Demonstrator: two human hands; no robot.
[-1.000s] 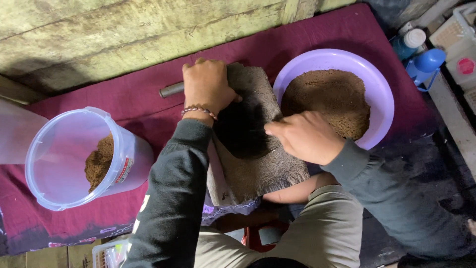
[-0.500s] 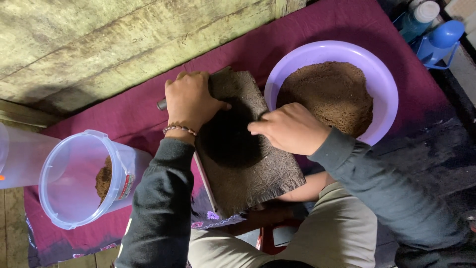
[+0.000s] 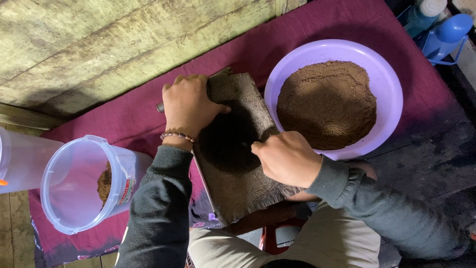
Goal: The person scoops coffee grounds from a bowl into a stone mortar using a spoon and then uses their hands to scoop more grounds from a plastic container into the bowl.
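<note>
Grinding looks like the step in hand: both hands press on a flat, rough grinding stone [image 3: 238, 159] that slants across the maroon cloth [image 3: 129, 129] and off its near edge. The left hand [image 3: 190, 106] is curled shut over the stone's far end, where a dark bar [image 3: 160, 107] pokes out; the right hand [image 3: 285, 159] is fisted at the dark patch [image 3: 225, 144], though I cannot tell what its grip encloses. Just right of the stone, a lilac basin [image 3: 386, 79] holds brown powder [image 3: 326, 104]. To the left, 1 clear tub [image 3: 82, 183] lies tipped. Next, I judge, steady downward pressure is needed. Against the frame 0.5 s ago, the hands have hardly shifted.
</note>
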